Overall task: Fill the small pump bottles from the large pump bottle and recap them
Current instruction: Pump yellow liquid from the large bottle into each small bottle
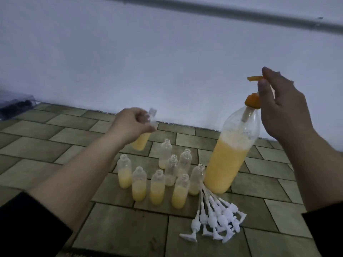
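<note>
The large bottle (229,160) stands on the tiled floor, about half full of yellow liquid, with an orange pump (252,102) on top. My right hand (284,106) sits at the pump's raised head, index finger on top and thumb beside the stem. My left hand (132,124) grips a small uncapped bottle (143,140), part full of yellow liquid, held tilted in the air left of the pump spout. Several small open bottles (157,186) with some yellow liquid stand grouped left of the large bottle. A pile of white pump caps (215,219) lies in front.
A pale wall (148,62) rises close behind the bottles. A dark transparent box (14,105) lies at the far left by the wall. A grey pipe (241,14) runs across the top. Grey-green tiled floor (120,229) spreads in front.
</note>
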